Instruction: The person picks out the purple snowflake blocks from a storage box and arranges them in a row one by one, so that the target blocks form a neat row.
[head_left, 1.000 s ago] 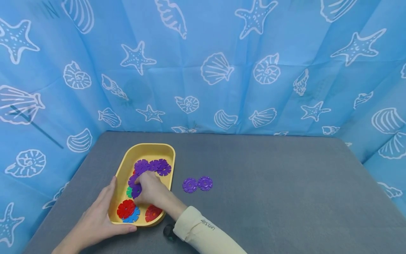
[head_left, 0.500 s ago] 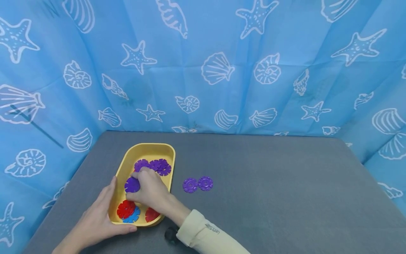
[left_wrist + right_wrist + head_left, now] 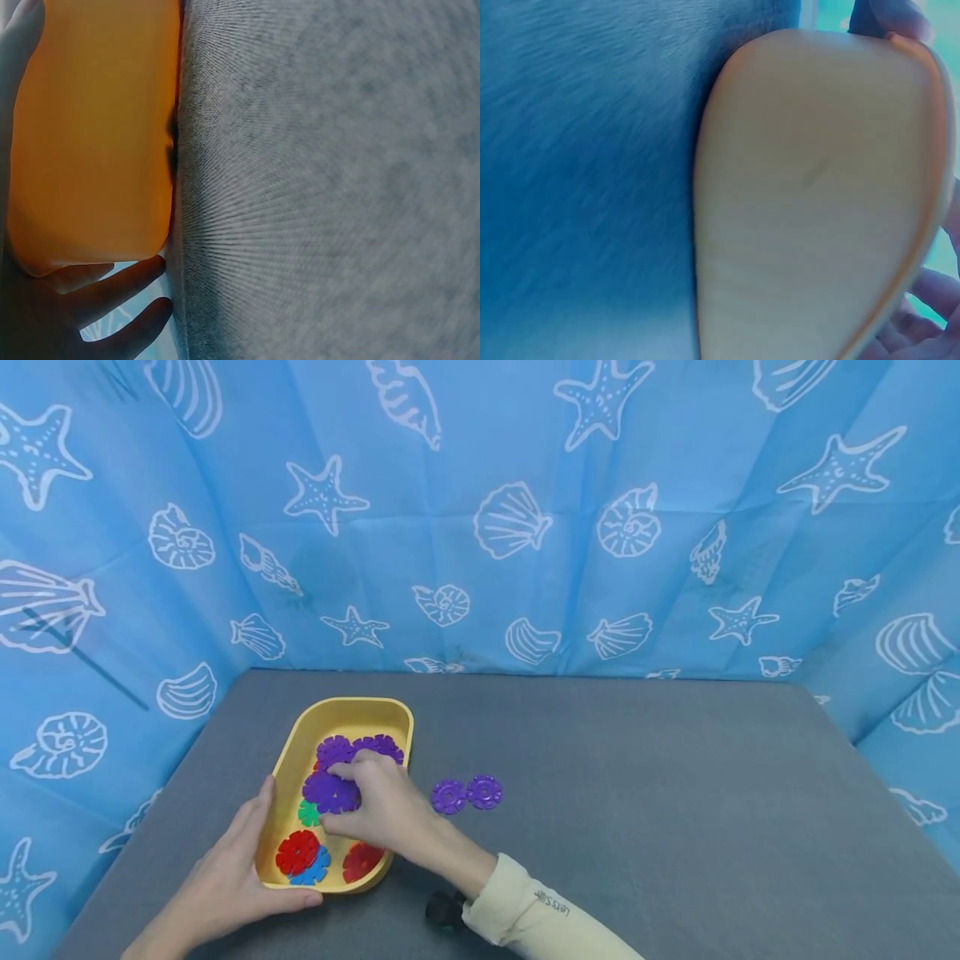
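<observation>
A yellow plastic tray (image 3: 360, 713) stands at the left of the table with several snowflake building discs in it. My left hand (image 3: 225, 881) holds its near left corner, thumb along the front wall and fingers along the left side. Over the tray's middle, my right hand (image 3: 393, 810) pinches a purple snowflake disc (image 3: 328, 793) between thumb and fingers. A green disc (image 3: 308, 813) partly shows below it. The left wrist view has the tray's outer wall (image 3: 97, 135) and my spread fingers (image 3: 124, 289). The right wrist view shows the opposite wall (image 3: 817, 180), hiding the pinched disc.
More purple discs (image 3: 334, 749) lie toward the tray's far end. A red disc (image 3: 296, 852) overlaps a blue disc (image 3: 320, 867) near the front, beside another red disc (image 3: 362, 861). Two purple discs (image 3: 484, 792) lie side by side on the grey table (image 3: 675, 810), right of the tray.
My right hand has shifted left and then back right inside the tray, pinching the purple disc and uncovering the green one. My left hand and the tray stay in place.
</observation>
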Motion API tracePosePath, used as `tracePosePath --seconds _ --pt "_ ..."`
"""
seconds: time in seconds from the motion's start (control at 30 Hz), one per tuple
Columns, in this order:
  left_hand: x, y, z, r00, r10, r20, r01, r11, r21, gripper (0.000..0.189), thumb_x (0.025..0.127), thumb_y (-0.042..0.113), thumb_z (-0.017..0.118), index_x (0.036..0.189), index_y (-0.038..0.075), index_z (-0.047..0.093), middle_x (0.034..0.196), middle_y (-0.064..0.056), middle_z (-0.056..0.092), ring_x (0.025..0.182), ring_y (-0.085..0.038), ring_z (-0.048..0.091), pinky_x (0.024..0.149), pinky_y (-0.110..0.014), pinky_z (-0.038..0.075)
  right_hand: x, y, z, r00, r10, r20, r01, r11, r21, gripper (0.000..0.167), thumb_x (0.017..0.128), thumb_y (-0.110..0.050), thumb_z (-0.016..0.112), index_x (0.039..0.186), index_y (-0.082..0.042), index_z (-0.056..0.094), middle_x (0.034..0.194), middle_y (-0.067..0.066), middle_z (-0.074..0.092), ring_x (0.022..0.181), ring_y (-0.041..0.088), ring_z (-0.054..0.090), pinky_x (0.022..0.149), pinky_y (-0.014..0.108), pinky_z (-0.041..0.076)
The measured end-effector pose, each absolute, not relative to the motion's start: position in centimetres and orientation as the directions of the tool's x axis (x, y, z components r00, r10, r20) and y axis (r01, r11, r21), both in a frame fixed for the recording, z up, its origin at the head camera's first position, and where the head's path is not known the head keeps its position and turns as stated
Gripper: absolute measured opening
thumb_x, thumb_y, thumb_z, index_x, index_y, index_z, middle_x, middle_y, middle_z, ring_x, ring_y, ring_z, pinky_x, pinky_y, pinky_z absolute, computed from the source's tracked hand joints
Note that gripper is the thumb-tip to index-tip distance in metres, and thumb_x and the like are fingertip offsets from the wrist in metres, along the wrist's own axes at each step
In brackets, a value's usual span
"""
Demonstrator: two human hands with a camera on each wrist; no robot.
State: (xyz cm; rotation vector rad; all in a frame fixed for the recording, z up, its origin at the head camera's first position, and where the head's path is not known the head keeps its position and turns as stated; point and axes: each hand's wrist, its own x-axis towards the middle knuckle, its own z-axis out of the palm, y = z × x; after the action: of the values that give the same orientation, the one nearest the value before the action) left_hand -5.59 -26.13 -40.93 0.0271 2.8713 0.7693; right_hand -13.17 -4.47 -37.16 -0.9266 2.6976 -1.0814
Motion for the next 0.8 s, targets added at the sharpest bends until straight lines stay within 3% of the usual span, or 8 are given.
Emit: tracePosePath --seconds 0.33,0.5,0.7,0.8 --pt "-5.6 -26.1 -41.0 -0.987 0.061 -0.148 -0.019 0.874 0.485 0.149 0.063 0.069 0.085 0.165 0.016 -0.009 0.145 -0.016 0.038 0.117 -0.027 0.052 0.072 -0.031 0.06 -12.5 -1.2 -36.3 -0.815 -0.566 0.127 -0.491 0.556 -0.67 0.056 0.084 -0.031 0.084 0.134 -0.013 0.069 0.111 0.002 0.07 0.086 0.003 0.054 0.064 0.008 0.048" --pt "-5.6 -26.1 -41.0 -0.987 0.059 -0.149 -0.02 0.876 0.481 0.149 0.062 0.07 0.085 0.165 0.015 -0.008 0.145 -0.017 0.038 0.117 -0.029 0.052 0.074 -0.037 0.062 -12.1 0.8 -36.0 -0.816 -0.564 0.129 -0.48 0.536 -0.694 0.055 0.084 -0.03 0.084 0.134 -0.013 0.068 0.112 0.003 0.069 0.087 0.002 0.058 0.067 0.008 0.05" --pt "-5.7 -26.1 -40.9 -0.984 0.051 -0.17 -0.036 0.879 0.476 0.15 0.062 0.07 0.085 0.165 0.016 -0.01 0.146 -0.019 0.036 0.118 -0.03 0.051 0.077 -0.043 0.063 -11.9 3.8 -36.2 -0.821 -0.556 0.132 -0.472 0.529 -0.705 0.051 0.084 -0.025 0.085 0.131 -0.009 0.07 0.1 0.002 0.067 0.078 0.004 0.055 0.062 0.013 0.05" --pt "-5.7 -26.1 -40.9 -0.983 0.049 -0.179 -0.042 0.881 0.47 0.15 0.062 0.071 0.084 0.164 0.016 -0.011 0.147 -0.019 0.035 0.119 -0.031 0.05 0.077 -0.044 0.063 -11.8 5.4 -36.2 -0.829 -0.542 0.142 -0.473 0.542 -0.695 0.049 0.084 -0.024 0.085 0.128 -0.008 0.071 0.099 0.002 0.067 0.08 0.005 0.057 0.066 0.015 0.053"
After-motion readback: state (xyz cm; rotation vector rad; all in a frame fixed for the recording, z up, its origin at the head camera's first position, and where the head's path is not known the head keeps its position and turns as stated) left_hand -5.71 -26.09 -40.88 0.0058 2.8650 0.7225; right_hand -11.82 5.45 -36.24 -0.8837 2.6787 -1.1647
